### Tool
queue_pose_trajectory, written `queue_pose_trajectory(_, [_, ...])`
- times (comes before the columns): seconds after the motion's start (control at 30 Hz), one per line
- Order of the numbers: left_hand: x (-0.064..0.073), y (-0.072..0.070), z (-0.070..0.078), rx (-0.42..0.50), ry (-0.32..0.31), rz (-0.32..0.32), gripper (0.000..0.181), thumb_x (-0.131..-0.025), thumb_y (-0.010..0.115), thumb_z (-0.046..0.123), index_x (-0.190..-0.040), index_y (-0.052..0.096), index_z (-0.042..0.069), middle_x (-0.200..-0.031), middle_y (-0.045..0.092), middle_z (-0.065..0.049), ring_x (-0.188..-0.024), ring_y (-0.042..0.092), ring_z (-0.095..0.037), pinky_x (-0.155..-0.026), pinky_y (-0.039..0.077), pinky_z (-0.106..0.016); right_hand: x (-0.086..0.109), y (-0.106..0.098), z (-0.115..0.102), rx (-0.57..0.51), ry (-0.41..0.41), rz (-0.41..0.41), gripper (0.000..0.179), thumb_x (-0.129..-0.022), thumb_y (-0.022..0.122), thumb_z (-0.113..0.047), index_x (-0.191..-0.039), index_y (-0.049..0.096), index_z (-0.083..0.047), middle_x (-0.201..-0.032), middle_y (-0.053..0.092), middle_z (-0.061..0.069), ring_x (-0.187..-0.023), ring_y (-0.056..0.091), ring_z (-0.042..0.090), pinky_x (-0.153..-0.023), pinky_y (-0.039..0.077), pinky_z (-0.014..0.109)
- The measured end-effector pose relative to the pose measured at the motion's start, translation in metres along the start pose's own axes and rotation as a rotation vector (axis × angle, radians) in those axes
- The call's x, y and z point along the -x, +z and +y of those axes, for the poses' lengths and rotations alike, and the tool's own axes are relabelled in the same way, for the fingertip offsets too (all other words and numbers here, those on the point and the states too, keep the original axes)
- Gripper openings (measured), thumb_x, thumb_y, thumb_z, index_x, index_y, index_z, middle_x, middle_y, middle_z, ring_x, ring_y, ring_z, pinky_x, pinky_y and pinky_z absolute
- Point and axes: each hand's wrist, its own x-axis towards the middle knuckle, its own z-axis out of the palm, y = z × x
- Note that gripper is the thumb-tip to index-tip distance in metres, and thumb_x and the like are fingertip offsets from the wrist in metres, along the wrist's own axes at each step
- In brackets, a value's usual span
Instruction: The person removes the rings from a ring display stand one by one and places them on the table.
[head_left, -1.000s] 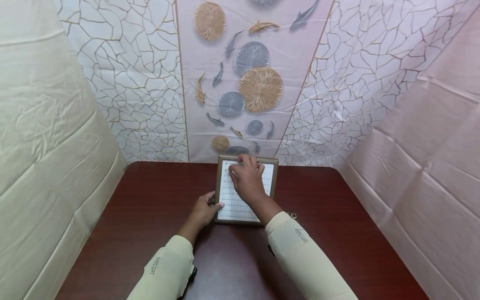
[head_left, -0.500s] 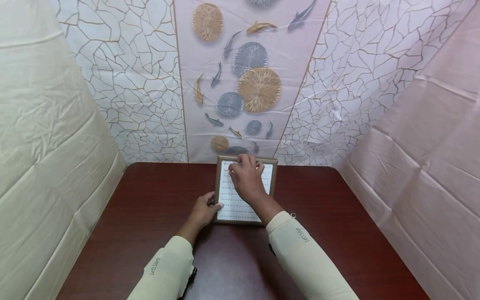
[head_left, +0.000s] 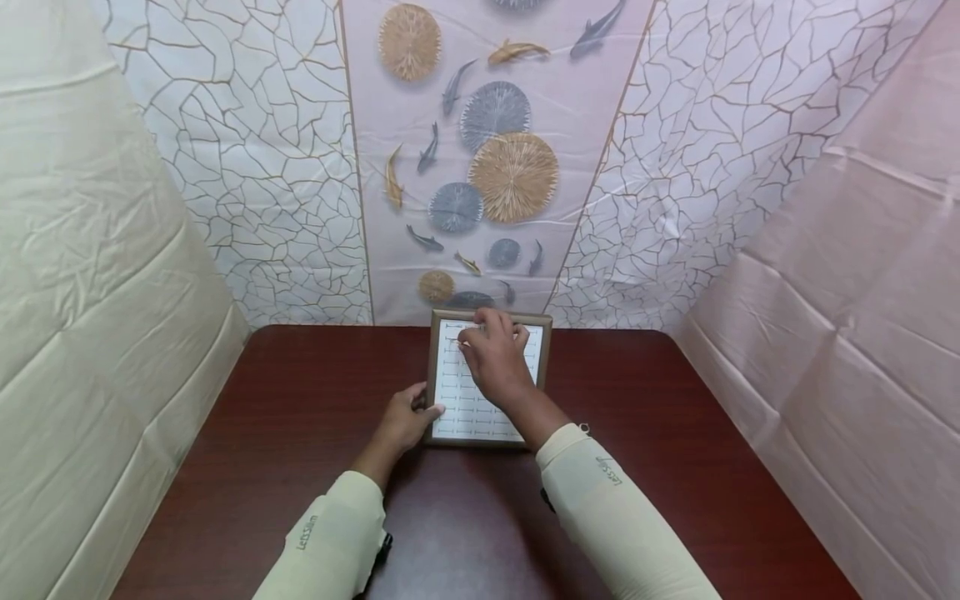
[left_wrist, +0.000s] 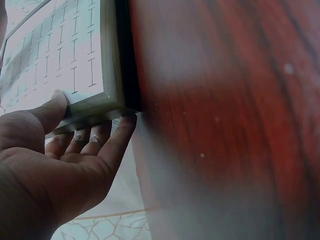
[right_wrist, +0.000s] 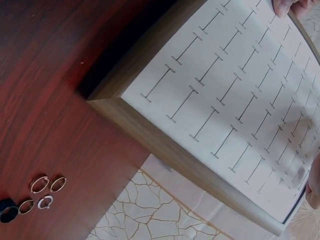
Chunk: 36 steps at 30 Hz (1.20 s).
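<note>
A framed board (head_left: 434,367) with a white panel full of short I-shaped slits leans upright near the table's back edge. My left hand (head_left: 402,421) grips its lower left corner; in the left wrist view the thumb lies on the panel and the fingers (left_wrist: 95,140) curl behind the frame. Across the panel reaches my right hand (head_left: 497,362), thumb and forefinger pinched at the upper left slits over a small ring-like piece (head_left: 457,341), mostly hidden by the fingers. In the right wrist view only a bit of that hand shows at the right edge.
Beside the board on the dark red table (head_left: 630,467) lie several small rings: gold ones (right_wrist: 39,184), a silver one (right_wrist: 45,202) and a black one (right_wrist: 8,211). A patterned cloth (head_left: 285,208) hangs behind the table, with pale cloth walls (head_left: 97,333) on both sides.
Both hands hold nearly the same places on the board. The whole scene has shifted slightly left as the head view moved; the small piece at the right fingertips shows less gold.
</note>
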Motion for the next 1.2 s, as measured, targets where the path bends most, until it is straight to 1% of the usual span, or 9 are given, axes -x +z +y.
queue_pose_trajectory(0.1, [0.000, 0.000, 0.000, -0.001, -0.009, -0.002, 0.063, -0.104, 0.076, 0.018, -0.158, 0.053, -0.004, -0.147, 0.066, -0.031, -0.139, 0.064, -0.044, -0.116, 0.053, -0.056, 0.003, -0.003, 0.002, -0.010, -0.006, 0.002, 0.010, -0.111, 0.065, -0.020, -0.114, 0.074, -0.016, -0.142, 0.054, 0.013, -0.136, 0.049, 0.038, -0.109, 0.035, 0.069])
queue_pose_trajectory(0.2, [0.000, 0.000, 0.000, 0.004, -0.023, -0.007, 0.064, -0.104, 0.076, 0.018, -0.159, 0.051, -0.003, -0.149, 0.064, -0.030, -0.141, 0.062, -0.044, -0.118, 0.052, -0.056, 0.005, -0.005, 0.004, -0.018, -0.016, 0.022, 0.011, -0.111, 0.065, -0.020, -0.114, 0.074, -0.016, -0.142, 0.055, 0.014, -0.136, 0.050, 0.038, -0.109, 0.035, 0.068])
queue_pose_trajectory(0.33, [0.000, 0.003, 0.001, -0.012, -0.025, -0.017, 0.065, -0.104, 0.076, 0.019, -0.160, 0.050, -0.003, -0.150, 0.064, -0.030, -0.140, 0.062, -0.044, -0.118, 0.052, -0.056, 0.014, -0.010, 0.012, -0.008, -0.027, 0.058, 0.009, -0.109, 0.067, -0.020, -0.111, 0.075, -0.017, -0.138, 0.057, 0.014, -0.135, 0.051, 0.038, -0.107, 0.036, 0.068])
queue_pose_trajectory(0.43, [-0.001, 0.004, 0.002, -0.024, -0.025, -0.020, 0.065, -0.105, 0.075, 0.019, -0.160, 0.050, -0.003, -0.150, 0.064, -0.030, -0.141, 0.062, -0.045, -0.117, 0.052, -0.056, 0.022, -0.013, 0.019, -0.017, -0.024, 0.083, 0.008, -0.108, 0.068, -0.020, -0.110, 0.075, -0.016, -0.136, 0.058, 0.015, -0.134, 0.050, 0.040, -0.106, 0.034, 0.069])
queue_pose_trajectory(0.67, [0.000, -0.001, 0.001, -0.006, -0.051, -0.037, 0.068, -0.106, 0.073, 0.021, -0.164, 0.044, -0.002, -0.157, 0.058, -0.031, -0.148, 0.055, -0.047, -0.122, 0.049, -0.058, 0.039, -0.020, 0.033, -0.067, 0.006, 0.119, 0.005, -0.106, 0.071, -0.016, -0.107, 0.074, -0.012, -0.134, 0.056, 0.017, -0.126, 0.048, 0.040, -0.100, 0.030, 0.065])
queue_pose_trajectory(0.93, [0.000, -0.004, 0.001, -0.015, -0.064, -0.034, 0.070, -0.107, 0.072, 0.022, -0.165, 0.042, -0.002, -0.159, 0.055, -0.032, -0.150, 0.053, -0.047, -0.124, 0.047, -0.058, 0.053, -0.024, 0.043, -0.098, 0.057, 0.111, 0.008, -0.106, 0.071, -0.016, -0.104, 0.076, -0.010, -0.135, 0.055, 0.018, -0.128, 0.047, 0.042, -0.101, 0.029, 0.067])
queue_pose_trajectory(1.03, [0.001, -0.004, 0.001, -0.017, -0.069, -0.049, 0.071, -0.107, 0.072, 0.022, -0.166, 0.040, -0.002, -0.161, 0.053, -0.032, -0.151, 0.051, -0.047, -0.124, 0.047, -0.059, 0.062, -0.024, 0.049, -0.134, 0.070, 0.141, 0.006, -0.103, 0.074, -0.014, -0.100, 0.076, -0.009, -0.135, 0.056, 0.020, -0.128, 0.047, 0.044, -0.100, 0.029, 0.070])
queue_pose_trajectory(1.13, [0.001, -0.002, 0.002, -0.024, -0.073, -0.059, 0.072, -0.107, 0.072, 0.023, -0.167, 0.039, -0.001, -0.161, 0.053, -0.031, -0.151, 0.051, -0.046, -0.124, 0.046, -0.059, 0.072, -0.024, 0.058, -0.178, 0.090, 0.182, 0.006, -0.100, 0.075, -0.012, -0.097, 0.076, -0.007, -0.134, 0.057, 0.021, -0.128, 0.047, 0.045, -0.102, 0.029, 0.072])
queue_pose_trajectory(1.2, [0.001, 0.000, 0.002, -0.024, -0.074, -0.065, 0.073, -0.107, 0.072, 0.024, -0.167, 0.039, -0.001, -0.161, 0.053, -0.031, -0.152, 0.051, -0.046, -0.124, 0.046, -0.059, 0.079, -0.026, 0.064, -0.217, 0.109, 0.205, 0.004, -0.096, 0.077, -0.011, -0.095, 0.076, -0.007, -0.134, 0.058, 0.021, -0.130, 0.047, 0.046, -0.104, 0.029, 0.072])
